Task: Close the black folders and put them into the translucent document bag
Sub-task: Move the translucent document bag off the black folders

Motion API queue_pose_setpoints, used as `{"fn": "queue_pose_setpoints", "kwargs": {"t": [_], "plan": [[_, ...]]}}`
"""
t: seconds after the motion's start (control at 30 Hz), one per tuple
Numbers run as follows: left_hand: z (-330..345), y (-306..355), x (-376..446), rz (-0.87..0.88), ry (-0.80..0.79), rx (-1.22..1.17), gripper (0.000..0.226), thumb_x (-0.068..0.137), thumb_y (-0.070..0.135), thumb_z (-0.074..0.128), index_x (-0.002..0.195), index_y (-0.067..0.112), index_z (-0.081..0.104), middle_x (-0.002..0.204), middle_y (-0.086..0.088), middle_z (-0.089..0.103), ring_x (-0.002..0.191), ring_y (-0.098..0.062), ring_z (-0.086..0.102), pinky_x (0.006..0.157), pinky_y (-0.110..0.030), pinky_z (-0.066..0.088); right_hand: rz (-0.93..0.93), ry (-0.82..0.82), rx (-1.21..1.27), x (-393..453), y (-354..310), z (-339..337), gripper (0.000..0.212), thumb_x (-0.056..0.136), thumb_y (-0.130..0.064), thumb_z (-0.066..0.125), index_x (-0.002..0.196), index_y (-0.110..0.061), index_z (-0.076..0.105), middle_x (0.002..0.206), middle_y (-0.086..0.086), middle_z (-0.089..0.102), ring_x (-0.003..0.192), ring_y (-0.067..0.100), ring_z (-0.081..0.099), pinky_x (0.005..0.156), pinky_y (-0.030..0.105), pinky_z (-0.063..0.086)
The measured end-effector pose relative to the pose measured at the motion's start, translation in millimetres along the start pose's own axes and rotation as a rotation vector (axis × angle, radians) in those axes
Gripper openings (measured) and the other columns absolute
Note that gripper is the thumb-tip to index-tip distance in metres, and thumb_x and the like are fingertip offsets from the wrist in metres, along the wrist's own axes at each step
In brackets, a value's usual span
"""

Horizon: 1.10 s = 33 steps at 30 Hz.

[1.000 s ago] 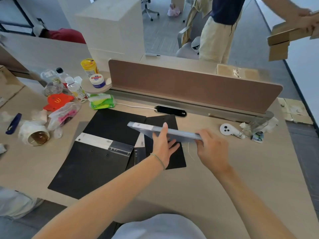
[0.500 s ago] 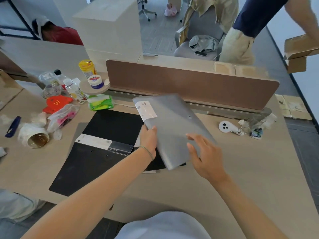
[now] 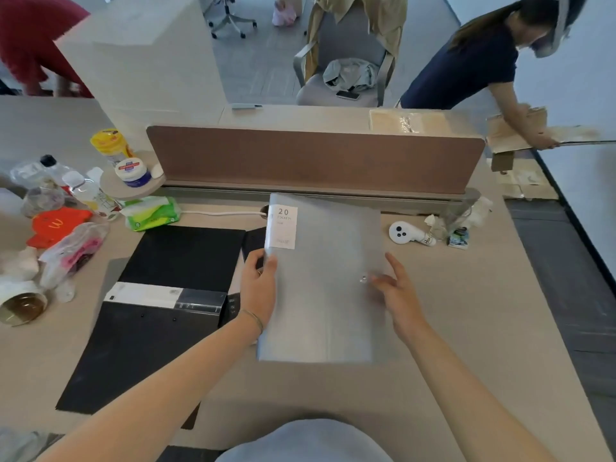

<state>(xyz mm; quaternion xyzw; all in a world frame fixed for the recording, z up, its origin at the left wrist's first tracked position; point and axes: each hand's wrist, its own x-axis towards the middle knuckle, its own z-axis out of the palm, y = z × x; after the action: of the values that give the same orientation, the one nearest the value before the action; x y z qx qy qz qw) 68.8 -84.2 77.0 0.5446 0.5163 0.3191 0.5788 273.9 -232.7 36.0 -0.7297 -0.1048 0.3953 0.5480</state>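
Note:
A translucent grey document bag [image 3: 323, 295] with a white "20 pockets" label lies flat on the desk in front of me. My left hand [image 3: 259, 290] grips its left edge. My right hand [image 3: 396, 295] rests with spread fingers on its right side, by the snap button. To the left, an open black folder [image 3: 156, 305] lies spread on the desk, with a white and grey spine label across its middle. A second black folder [image 3: 254, 241] peeks out from under the bag's left edge; most of it is hidden.
A brown divider panel [image 3: 313, 158] runs across the back of the desk. Bottles, a jar, wet wipes [image 3: 151, 213], a tape roll [image 3: 21, 303] and plastic bags crowd the left. A white controller [image 3: 405, 232] lies at the right. A person bends over cardboard at the far right.
The bag was held edge-on above the desk, then tilted; now it lies flat, further right. My left hand holds its left edge and my right hand rests on top.

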Motion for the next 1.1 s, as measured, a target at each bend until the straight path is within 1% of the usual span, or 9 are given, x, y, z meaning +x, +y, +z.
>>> {"fn": "queue_pose_setpoints", "kwargs": {"t": [0.17,0.3,0.4,0.6,0.67,0.73,0.83,0.93,1.1], "plan": [[25,-15,1,-0.038,-0.041,0.015,0.021,0.104,0.027,0.050,0.118,0.015,0.060,0.107,0.004,0.067,0.097,-0.011,0.064,0.078,-0.025,0.050,0.154,0.031,0.258,3,16,-25,0.053,0.089,-0.010,0.063,0.137,-0.030,0.054,0.118,0.000,0.070,0.102,0.014,0.068,0.079,0.029,0.050],[48,-33,1,-0.083,-0.086,0.059,0.023,0.103,0.031,0.051,0.120,0.018,0.060,0.112,0.001,0.069,0.100,-0.016,0.067,0.082,-0.030,0.055,0.110,0.122,0.251,10,33,-45,0.046,0.083,0.006,0.058,0.121,-0.016,0.068,0.091,0.008,0.075,0.083,0.023,0.069,0.080,0.038,0.053],[70,-48,0,-0.118,-0.112,0.136,0.025,0.098,0.031,0.061,0.123,0.025,0.058,0.111,-0.001,0.071,0.098,-0.020,0.070,0.086,-0.040,0.060,0.078,0.208,0.137,17,46,-67,0.050,0.079,0.008,0.062,0.123,-0.016,0.067,0.077,0.000,0.072,0.078,0.021,0.066,0.083,0.039,0.052],[117,-75,-5,-0.167,-0.285,0.367,0.051,0.086,0.018,0.070,0.130,0.035,0.051,0.090,-0.002,0.071,0.078,-0.016,0.072,0.072,-0.034,0.061,0.041,0.292,-0.102,32,60,-108,0.077,0.073,0.009,0.064,0.141,-0.025,0.049,0.096,0.007,0.071,0.087,0.021,0.068,0.075,0.027,0.054],[132,-85,-7,-0.155,-0.350,0.454,0.064,0.083,0.022,0.069,0.136,0.045,0.042,0.100,0.004,0.069,0.085,-0.014,0.070,0.078,-0.037,0.061,0.041,0.286,-0.199,40,66,-118,0.081,0.072,0.010,0.062,0.143,-0.026,0.047,0.095,0.002,0.068,0.082,0.013,0.066,0.064,0.014,0.049],[147,-95,-11,-0.087,-0.430,0.622,0.082,0.084,0.028,0.068,0.148,0.051,0.024,0.116,0.008,0.061,0.096,-0.019,0.067,0.081,-0.036,0.057,0.015,0.277,-0.317,47,74,-126,0.080,0.070,0.008,0.062,0.141,-0.026,0.050,0.097,-0.001,0.066,0.080,0.009,0.066,0.064,0.013,0.049],[170,-110,-19,0.005,-0.543,0.904,0.092,0.089,0.038,0.065,0.156,0.049,0.003,0.138,0.004,0.041,0.110,-0.025,0.060,0.083,-0.034,0.049,-0.019,0.274,-0.492,57,83,-139,0.074,0.067,0.004,0.066,0.135,-0.025,0.056,0.115,0.004,0.058,0.091,0.020,0.066,0.086,0.031,0.052],[190,-126,-22,0.010,-0.585,0.998,0.089,0.091,0.040,0.065,0.157,0.046,0.005,0.148,-0.005,0.038,0.117,-0.025,0.056,0.094,-0.038,0.051,-0.040,0.248,-0.606,65,94,-150,0.070,0.070,0.003,0.070,0.135,-0.020,0.057,0.127,0.004,0.050,0.104,0.025,0.064,0.088,0.029,0.048],[210,-143,-18,-0.015,-0.571,1.122,0.087,0.093,0.040,0.064,0.159,0.040,0.008,0.155,-0.004,0.032,0.127,-0.025,0.052,0.098,-0.039,0.050,-0.110,0.212,-0.725,75,114,-164,0.060,0.074,0.001,0.066,0.128,-0.025,0.063,0.131,-0.001,0.043,0.100,0.023,0.065,0.084,0.027,0.050]]}}
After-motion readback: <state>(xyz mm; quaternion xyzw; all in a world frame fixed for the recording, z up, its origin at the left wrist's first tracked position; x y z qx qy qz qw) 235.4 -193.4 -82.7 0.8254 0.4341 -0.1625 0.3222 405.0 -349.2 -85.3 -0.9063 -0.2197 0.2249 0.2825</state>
